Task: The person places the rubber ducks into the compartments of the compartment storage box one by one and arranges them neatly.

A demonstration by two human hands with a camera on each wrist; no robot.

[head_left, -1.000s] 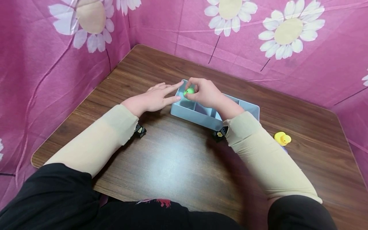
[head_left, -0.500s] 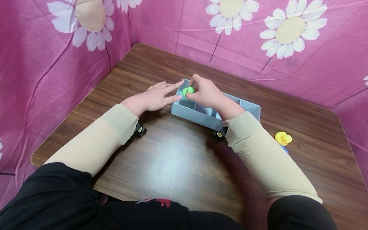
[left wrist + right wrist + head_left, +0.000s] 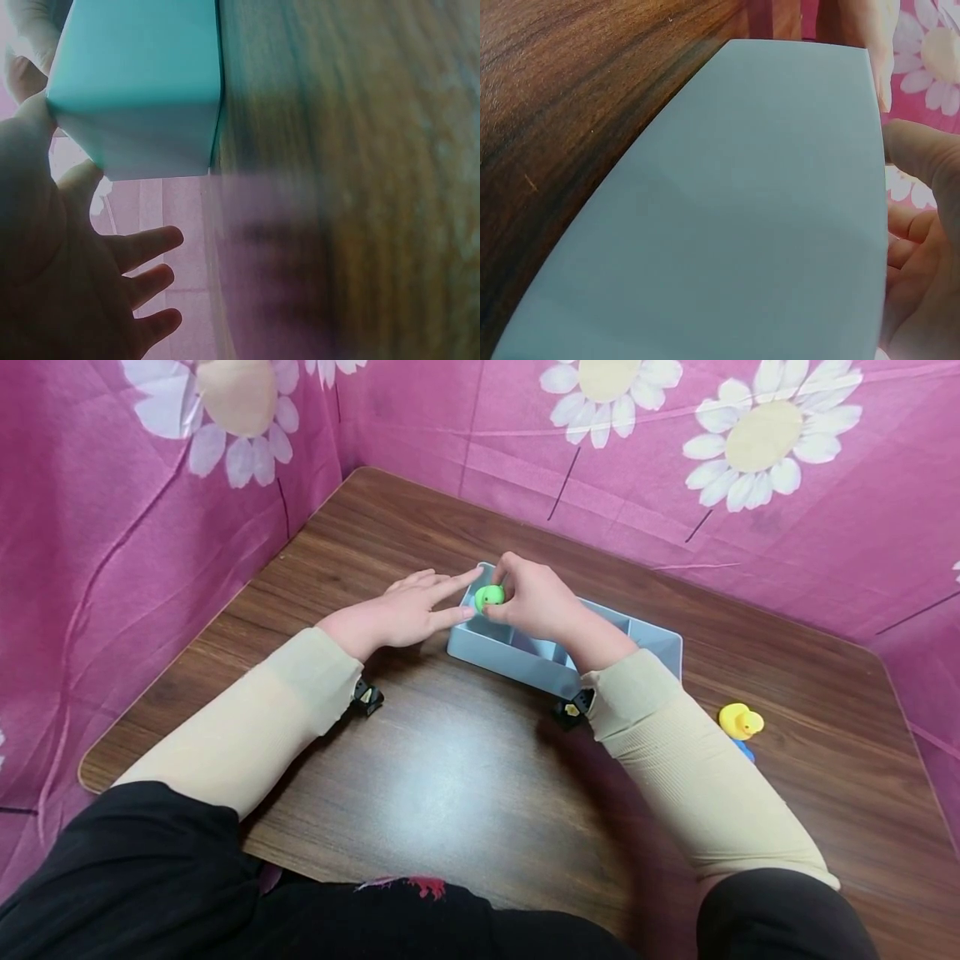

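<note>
A small green toy duck (image 3: 490, 597) is pinched between the thumb and fingers of my right hand (image 3: 546, 602), over the leftmost compartment of a light blue divided box (image 3: 513, 667). My left hand (image 3: 405, 612) lies at the box's left end, fingers spread and straight, with index finger and thumb at the rim. In the left wrist view, the thumb and index finger of that hand touch the top edge of the box's end wall (image 3: 142, 139). The box's long side wall (image 3: 727, 210) fills much of the right wrist view and hides the duck there.
To the right of the box, a yellow toy duck (image 3: 741, 722) sits on the brown wooden table (image 3: 450, 793). A blue object (image 3: 744, 749) beside it is partly hidden by the right sleeve. Pink flowered cloth (image 3: 465, 418) hangs around the table's far edges.
The green duck has turned and moved slightly left in my right hand's fingertips, and more of it shows. My left hand keeps its place on the rim.
</note>
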